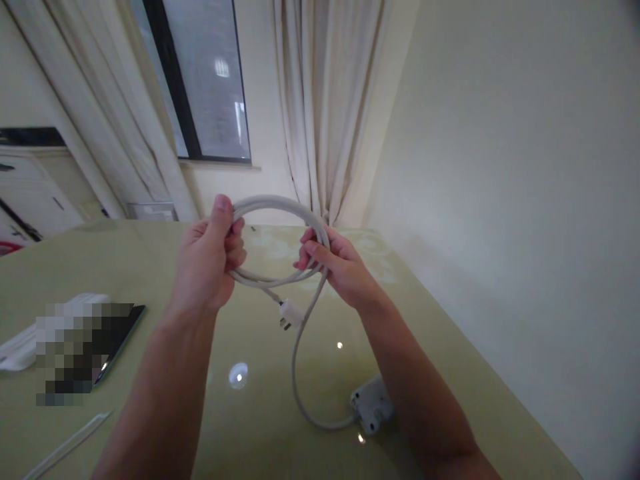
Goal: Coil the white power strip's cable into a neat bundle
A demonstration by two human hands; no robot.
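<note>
A pale grey power cord [273, 202] is wound into a loose coil, held up above the table between my two hands. My left hand [207, 257] is closed around the coil's left side, thumb on top. On the right side, my right hand [337, 260] pinches the strands between thumb and fingers. Below the coil dangles the cord's white plug [291, 313], its metal pins pointing down. From my right hand a single length curves down to a white power strip [371, 403] on the table, partly hidden behind my right forearm.
The glossy yellow-green table [260, 413] ends along a wall [525, 200] at the right. At left lie a dark flat object [117, 347], partly pixelated, a white object [20, 345] and a thin clear strip [70, 443]. Curtains [330, 100] and a window [210, 80] stand beyond.
</note>
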